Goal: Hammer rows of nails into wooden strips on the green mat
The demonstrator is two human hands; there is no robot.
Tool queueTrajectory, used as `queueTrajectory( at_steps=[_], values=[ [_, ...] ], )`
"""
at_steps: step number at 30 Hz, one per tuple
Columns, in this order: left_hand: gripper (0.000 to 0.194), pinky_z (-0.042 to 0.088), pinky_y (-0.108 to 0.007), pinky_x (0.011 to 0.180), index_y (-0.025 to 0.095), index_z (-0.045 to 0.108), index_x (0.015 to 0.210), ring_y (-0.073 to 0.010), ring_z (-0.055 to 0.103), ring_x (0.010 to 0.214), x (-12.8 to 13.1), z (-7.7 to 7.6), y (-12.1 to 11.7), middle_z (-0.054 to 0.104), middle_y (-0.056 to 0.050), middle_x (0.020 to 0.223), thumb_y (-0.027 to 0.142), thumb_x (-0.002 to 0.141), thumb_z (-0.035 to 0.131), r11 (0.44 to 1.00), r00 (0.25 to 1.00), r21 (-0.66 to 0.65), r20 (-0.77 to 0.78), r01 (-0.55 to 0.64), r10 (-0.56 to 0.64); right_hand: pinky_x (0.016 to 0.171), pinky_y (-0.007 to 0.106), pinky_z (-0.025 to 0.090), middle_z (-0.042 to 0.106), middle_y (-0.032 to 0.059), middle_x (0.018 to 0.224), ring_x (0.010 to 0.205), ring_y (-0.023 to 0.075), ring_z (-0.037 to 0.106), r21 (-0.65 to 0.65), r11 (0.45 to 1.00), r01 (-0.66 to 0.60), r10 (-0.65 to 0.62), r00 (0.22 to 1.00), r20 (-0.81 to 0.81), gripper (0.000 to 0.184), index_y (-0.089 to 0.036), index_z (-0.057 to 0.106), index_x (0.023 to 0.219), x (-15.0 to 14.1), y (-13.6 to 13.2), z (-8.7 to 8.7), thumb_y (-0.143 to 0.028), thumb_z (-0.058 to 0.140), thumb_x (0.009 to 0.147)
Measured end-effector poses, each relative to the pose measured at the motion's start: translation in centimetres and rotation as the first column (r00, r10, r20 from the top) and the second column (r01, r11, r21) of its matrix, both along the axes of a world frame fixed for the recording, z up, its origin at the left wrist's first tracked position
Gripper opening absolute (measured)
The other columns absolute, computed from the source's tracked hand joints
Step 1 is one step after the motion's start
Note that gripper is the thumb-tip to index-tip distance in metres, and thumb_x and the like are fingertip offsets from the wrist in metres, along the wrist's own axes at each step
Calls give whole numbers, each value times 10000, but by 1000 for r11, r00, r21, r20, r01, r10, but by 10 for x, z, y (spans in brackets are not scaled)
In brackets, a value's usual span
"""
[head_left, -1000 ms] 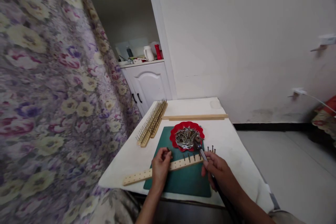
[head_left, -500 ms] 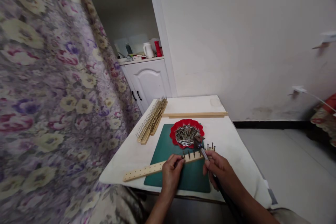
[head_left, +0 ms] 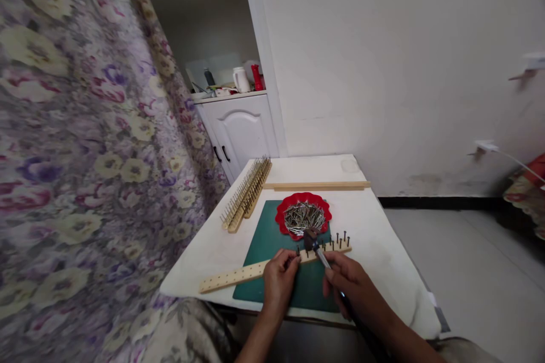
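Note:
My right hand [head_left: 347, 278] is wrapped around the handle of a hammer [head_left: 317, 247], whose dark head hangs over a pale wooden strip [head_left: 234, 278]. My left hand [head_left: 280, 275] rests across the strip, its thumb and fingers pinched around a dark nail [head_left: 298, 251] that stands at the fingertips. To the right of these fingers, several nails [head_left: 340, 243] stand upright in the strip. Its left part shows rows of small holes. Beneath it lies a green cutting mat [head_left: 255, 247]. A red scalloped dish [head_left: 280, 218] full of loose nails sits just beyond the hammer head.
Wooden strips studded with upright nails [head_left: 247, 195] lie at the table's left edge. Plain wooden bars [head_left: 319, 186] lie crosswise behind the dish. The white-covered table [head_left: 200, 261] stands near a wall, a cabinet [head_left: 242, 130] and a floral curtain [head_left: 106, 181].
The hammer has moved left and slightly down, its head now nearer my left fingers. My right hand has shifted left with it. My left hand stays in place.

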State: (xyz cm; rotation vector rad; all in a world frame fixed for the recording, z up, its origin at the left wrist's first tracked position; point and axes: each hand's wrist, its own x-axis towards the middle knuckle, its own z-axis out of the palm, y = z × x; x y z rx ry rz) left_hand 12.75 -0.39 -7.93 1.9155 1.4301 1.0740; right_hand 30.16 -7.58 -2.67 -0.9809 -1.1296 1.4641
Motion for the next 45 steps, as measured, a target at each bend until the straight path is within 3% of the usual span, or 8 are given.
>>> queueTrajectory(
  at_steps=[6, 15, 34, 45],
  values=[
    [196, 358, -213, 593, 173, 637, 724, -135, 538, 654, 1, -1, 1, 597, 1, 701, 303, 814, 522, 1000, 1000, -13, -8, 3, -3, 258, 135, 209, 620, -33, 593, 246, 34, 396, -14, 997, -71, 70, 997, -44, 351, -137, 479, 1078, -6, 2, -6, -385, 519, 833],
    [190, 347, -213, 589, 169, 628, 709, -126, 522, 634, 0, 0, 2, 574, 7, 685, 289, 814, 526, 1000, 999, -15, -20, 24, -24, 256, 135, 205, 621, -32, 609, 244, 36, 403, -12, 998, -55, 54, 997, -51, 362, -143, 466, 1095, -8, 4, -5, -394, 516, 838],
    [178, 332, -208, 572, 170, 611, 659, -116, 498, 597, 0, -3, 2, 542, 15, 644, 249, 796, 527, 1000, 1000, 12, -15, 14, -13, 273, 143, 221, 586, -55, 606, 265, 36, 388, 11, 996, -83, 81, 990, 112, 285, -168, 477, 1055, -17, -2, -5, -379, 471, 863],
    [191, 354, -211, 580, 179, 608, 644, -123, 505, 602, 0, -4, 1, 542, 12, 639, 245, 798, 516, 1000, 1000, 26, -25, 9, -8, 266, 147, 224, 603, -46, 609, 265, 44, 393, -13, 996, -87, 88, 989, 121, 313, -174, 491, 1079, -18, 0, -7, -396, 476, 859]
  ],
)
